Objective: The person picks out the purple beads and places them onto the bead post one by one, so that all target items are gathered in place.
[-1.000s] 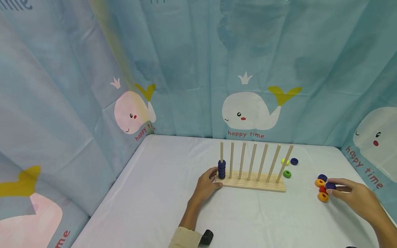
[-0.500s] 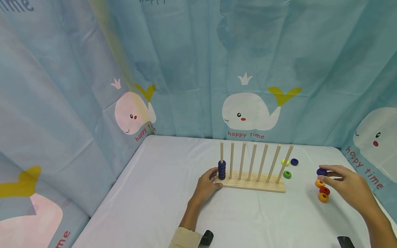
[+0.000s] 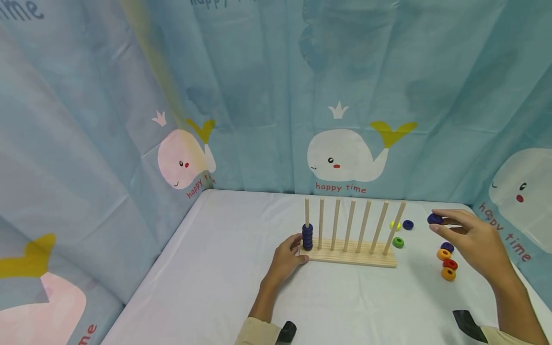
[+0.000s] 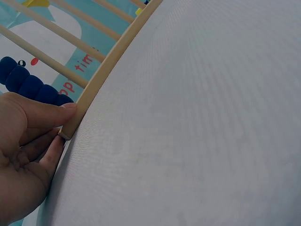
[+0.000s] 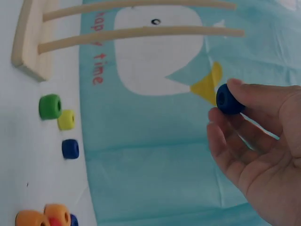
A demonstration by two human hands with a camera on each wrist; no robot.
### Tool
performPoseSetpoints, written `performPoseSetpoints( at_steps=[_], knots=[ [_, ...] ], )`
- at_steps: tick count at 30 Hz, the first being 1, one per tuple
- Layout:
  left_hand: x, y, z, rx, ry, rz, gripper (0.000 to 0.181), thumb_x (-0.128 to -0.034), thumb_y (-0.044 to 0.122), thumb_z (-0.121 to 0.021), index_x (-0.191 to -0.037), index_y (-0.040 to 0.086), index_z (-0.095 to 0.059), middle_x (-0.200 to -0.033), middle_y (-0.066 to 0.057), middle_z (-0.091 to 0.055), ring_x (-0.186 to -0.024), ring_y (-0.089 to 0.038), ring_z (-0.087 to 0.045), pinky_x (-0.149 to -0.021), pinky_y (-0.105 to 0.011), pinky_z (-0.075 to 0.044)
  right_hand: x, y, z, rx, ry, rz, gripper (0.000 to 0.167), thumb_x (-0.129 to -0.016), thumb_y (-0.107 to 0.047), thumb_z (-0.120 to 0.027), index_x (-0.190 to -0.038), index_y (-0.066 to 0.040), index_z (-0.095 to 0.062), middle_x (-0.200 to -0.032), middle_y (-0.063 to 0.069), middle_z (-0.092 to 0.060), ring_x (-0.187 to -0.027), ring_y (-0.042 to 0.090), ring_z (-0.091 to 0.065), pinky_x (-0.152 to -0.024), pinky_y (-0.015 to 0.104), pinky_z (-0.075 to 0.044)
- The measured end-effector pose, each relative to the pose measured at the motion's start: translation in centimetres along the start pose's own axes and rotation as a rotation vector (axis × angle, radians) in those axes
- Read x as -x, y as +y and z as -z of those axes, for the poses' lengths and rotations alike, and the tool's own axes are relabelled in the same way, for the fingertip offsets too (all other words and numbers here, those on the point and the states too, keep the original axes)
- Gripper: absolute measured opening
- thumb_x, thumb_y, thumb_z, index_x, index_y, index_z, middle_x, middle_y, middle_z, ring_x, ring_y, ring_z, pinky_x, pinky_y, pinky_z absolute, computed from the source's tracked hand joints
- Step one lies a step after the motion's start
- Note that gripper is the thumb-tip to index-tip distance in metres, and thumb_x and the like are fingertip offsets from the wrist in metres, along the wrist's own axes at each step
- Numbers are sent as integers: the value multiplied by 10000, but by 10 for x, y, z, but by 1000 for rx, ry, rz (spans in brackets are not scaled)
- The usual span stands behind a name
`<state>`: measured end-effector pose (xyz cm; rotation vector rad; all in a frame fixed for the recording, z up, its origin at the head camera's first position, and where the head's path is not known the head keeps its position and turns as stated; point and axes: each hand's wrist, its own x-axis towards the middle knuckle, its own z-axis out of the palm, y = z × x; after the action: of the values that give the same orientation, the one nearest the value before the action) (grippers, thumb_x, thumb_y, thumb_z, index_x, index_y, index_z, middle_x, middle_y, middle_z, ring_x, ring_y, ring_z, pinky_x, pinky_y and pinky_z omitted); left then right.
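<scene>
A wooden peg stand [image 3: 351, 258] with several upright pegs sits on the white table. Dark blue beads [image 3: 307, 237] are stacked on its leftmost peg; the other pegs are bare. My left hand [image 3: 285, 256] grips the left end of the base, thumb in front and fingers around the end, as the left wrist view also shows. Raised above the table to the right of the stand, my right hand [image 3: 478, 244] pinches a blue bead [image 5: 229, 100] between thumb and fingers. The bead's hole shows in the right wrist view.
Right of the stand lie a green bead [image 3: 398, 243], a yellow bead [image 3: 396, 225] and a blue bead [image 3: 408, 224]. Below my right hand are another blue bead [image 3: 447, 247], orange beads [image 3: 448, 274] and a red bead [image 3: 450, 264]. A whale-print curtain [image 3: 258, 143] hangs behind.
My right hand has lifted the blue bead away from the loose beads, moving up and left toward the stand. The left hand stays at the base.
</scene>
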<state>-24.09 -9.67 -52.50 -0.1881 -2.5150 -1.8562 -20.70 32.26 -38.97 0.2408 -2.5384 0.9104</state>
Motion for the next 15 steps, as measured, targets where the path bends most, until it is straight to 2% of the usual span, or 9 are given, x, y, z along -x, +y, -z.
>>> performPoseSetpoints(
  at_steps=[1,3,8,11,15],
  knots=[
    [0,0,0,-1,2,2,677,-879,-11,-783,-1514,18,-548,-1525,-172,-583,-1448,-323,-538,-1211,-310,-469,-1,-3,0,-9,6,12,396,-997,-180,-762,-1339,8,-696,-1228,232,-662,-883,-260,-466,-693,-63,-456],
    [0,0,0,-4,5,1,673,-882,-10,-781,-1513,13,-547,-1525,-178,-582,-1450,-327,-537,-1210,-310,-470,-4,-10,-1,-23,20,33,390,-997,-180,-760,-1337,3,-701,-1249,222,-651,-918,-275,-443,-723,-83,-434],
    [-1,0,0,-2,5,-4,671,-879,-22,-780,-1508,4,-548,-1521,-189,-583,-1446,-336,-540,-1209,-324,-473,-9,-26,-4,-48,55,75,374,-996,-165,-760,-1331,-6,-709,-1248,184,-653,-973,-251,-463,-789,-96,-416],
    [-1,0,0,5,1,-9,674,-876,-24,-784,-1507,-2,-547,-1522,-193,-581,-1446,-345,-539,-1209,-333,-473,-11,-35,-6,-90,70,94,368,-990,-134,-762,-1333,-12,-709,-1212,-3,-663,-984,-225,-511,-828,-89,-430],
    [-1,0,0,5,-1,-11,672,-880,-17,-785,-1508,4,-548,-1524,-186,-582,-1448,-339,-537,-1210,-329,-471,-14,-45,-7,-138,85,114,376,-981,-93,-764,-1347,-29,-704,-1173,-240,-599,-1008,-179,-561,-867,-76,-445]
  ],
)
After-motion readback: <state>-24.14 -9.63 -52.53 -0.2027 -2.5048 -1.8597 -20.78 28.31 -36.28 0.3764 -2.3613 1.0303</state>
